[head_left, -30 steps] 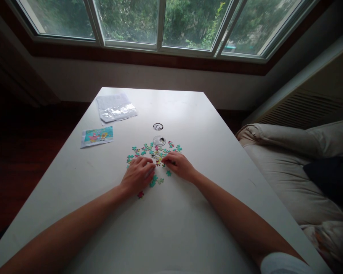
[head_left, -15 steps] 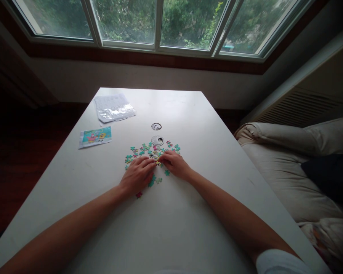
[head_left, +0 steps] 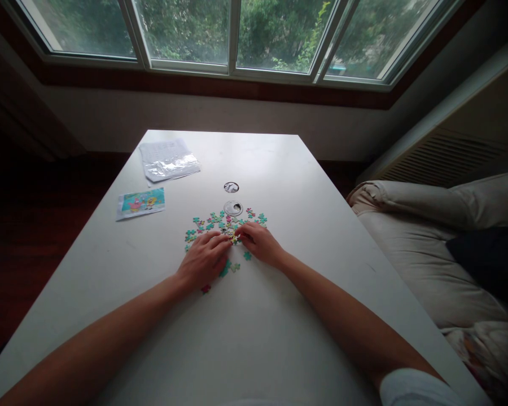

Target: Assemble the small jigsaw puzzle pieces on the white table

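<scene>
Loose jigsaw puzzle pieces [head_left: 213, 217], mostly green with some pink and yellow, lie scattered on the white table [head_left: 254, 332]. Over the left part of them rests my left hand [head_left: 204, 258], palm down, its fingers close together and bent onto a small yellowish piece. My right hand [head_left: 256, 241] comes in from the other side, thumb and forefinger pinched on a piece beside the left fingertips. The fingers partly hide these pieces. Nearer me lie a few green pieces [head_left: 225, 268] and a red piece [head_left: 205, 289].
Two round discs [head_left: 233, 208] lie just beyond the pieces. A cartoon picture card [head_left: 141, 203] and a clear plastic sleeve with paper [head_left: 169, 160] are at the far left. A beige sofa [head_left: 400, 254] stands right of the table, and a window [head_left: 232, 36] lies beyond.
The right fingers have shifted very slightly at the yellowish pieces between the hands. The left hand and the scattered pieces look almost unchanged.
</scene>
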`<action>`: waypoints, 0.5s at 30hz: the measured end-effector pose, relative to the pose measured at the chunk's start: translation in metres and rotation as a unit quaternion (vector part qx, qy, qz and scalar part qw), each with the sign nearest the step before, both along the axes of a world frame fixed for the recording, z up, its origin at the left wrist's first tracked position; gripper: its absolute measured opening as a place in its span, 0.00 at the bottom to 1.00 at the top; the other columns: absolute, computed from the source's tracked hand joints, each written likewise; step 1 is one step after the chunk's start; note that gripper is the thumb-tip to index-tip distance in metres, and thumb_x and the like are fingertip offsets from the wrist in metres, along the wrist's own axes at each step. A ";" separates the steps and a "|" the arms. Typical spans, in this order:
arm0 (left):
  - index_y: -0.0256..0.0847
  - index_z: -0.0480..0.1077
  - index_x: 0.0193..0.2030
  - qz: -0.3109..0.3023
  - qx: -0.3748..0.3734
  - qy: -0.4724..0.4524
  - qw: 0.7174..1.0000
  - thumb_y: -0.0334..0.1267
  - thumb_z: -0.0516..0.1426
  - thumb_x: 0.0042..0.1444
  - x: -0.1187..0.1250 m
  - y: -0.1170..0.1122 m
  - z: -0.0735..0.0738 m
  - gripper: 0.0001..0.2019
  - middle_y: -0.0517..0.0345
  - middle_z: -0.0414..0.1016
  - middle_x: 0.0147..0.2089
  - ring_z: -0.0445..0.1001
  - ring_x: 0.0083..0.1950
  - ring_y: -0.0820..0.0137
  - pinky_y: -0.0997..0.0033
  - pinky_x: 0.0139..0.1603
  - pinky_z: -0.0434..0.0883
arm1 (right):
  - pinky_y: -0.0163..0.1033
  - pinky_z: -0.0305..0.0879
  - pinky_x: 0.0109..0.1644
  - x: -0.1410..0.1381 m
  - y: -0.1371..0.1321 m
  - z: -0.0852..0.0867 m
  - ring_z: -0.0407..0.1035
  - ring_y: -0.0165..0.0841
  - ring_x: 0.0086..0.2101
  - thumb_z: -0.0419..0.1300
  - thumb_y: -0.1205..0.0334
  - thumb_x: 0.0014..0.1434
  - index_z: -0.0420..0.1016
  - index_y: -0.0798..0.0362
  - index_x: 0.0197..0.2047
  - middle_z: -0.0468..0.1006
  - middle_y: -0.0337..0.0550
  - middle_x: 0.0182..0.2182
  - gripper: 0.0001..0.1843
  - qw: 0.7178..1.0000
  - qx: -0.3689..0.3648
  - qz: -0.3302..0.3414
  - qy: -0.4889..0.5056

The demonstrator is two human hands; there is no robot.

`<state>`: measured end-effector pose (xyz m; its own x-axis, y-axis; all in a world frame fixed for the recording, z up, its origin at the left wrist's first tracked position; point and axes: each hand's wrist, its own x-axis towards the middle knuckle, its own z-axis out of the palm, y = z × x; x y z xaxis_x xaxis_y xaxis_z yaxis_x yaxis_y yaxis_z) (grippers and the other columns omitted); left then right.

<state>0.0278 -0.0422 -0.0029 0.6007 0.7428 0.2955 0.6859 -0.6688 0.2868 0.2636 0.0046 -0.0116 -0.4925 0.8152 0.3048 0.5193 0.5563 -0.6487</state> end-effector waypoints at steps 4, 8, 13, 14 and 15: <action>0.46 0.73 0.55 -0.002 0.000 -0.006 1.000 0.36 0.54 0.66 0.000 -0.001 0.003 0.13 0.55 0.73 0.63 0.65 0.65 0.57 0.49 0.68 0.63 | 0.35 0.62 0.41 -0.002 -0.005 0.005 0.67 0.31 0.35 0.58 0.74 0.61 0.78 0.51 0.42 0.75 0.40 0.35 0.11 0.999 -0.028 -0.028 0.017; 0.46 0.74 0.52 -0.025 -0.006 -0.005 1.000 0.36 0.55 0.66 0.000 -0.002 0.007 0.11 0.55 0.74 0.59 0.67 0.61 0.58 0.50 0.65 0.65 | 0.34 0.61 0.40 -0.006 -0.010 0.007 0.66 0.29 0.32 0.59 0.72 0.60 0.78 0.51 0.43 0.75 0.38 0.34 0.11 0.997 -0.039 -0.055 0.029; 0.46 0.73 0.54 -0.010 -0.016 -0.007 1.000 0.36 0.56 0.65 0.001 -0.002 0.007 0.12 0.53 0.75 0.57 0.68 0.59 0.58 0.51 0.63 0.66 | 0.34 0.61 0.39 -0.012 -0.016 0.008 0.67 0.28 0.31 0.59 0.70 0.61 0.78 0.50 0.42 0.76 0.37 0.33 0.09 0.995 -0.050 -0.067 0.056; 0.46 0.72 0.55 -0.002 -0.019 -0.011 1.000 0.36 0.56 0.65 0.001 -0.002 0.006 0.13 0.53 0.75 0.57 0.68 0.59 0.58 0.51 0.63 0.66 | 0.34 0.61 0.39 -0.013 -0.017 0.009 0.67 0.28 0.31 0.59 0.69 0.61 0.77 0.50 0.42 0.77 0.37 0.32 0.08 0.994 -0.054 -0.072 0.062; 0.46 0.72 0.57 0.005 -0.020 -0.018 1.000 0.36 0.56 0.65 0.001 -0.001 0.006 0.14 0.53 0.75 0.58 0.68 0.60 0.58 0.51 0.64 0.66 | 0.34 0.61 0.39 -0.013 -0.017 0.009 0.68 0.28 0.31 0.59 0.69 0.61 0.77 0.50 0.42 0.77 0.37 0.32 0.08 0.993 -0.058 -0.077 0.068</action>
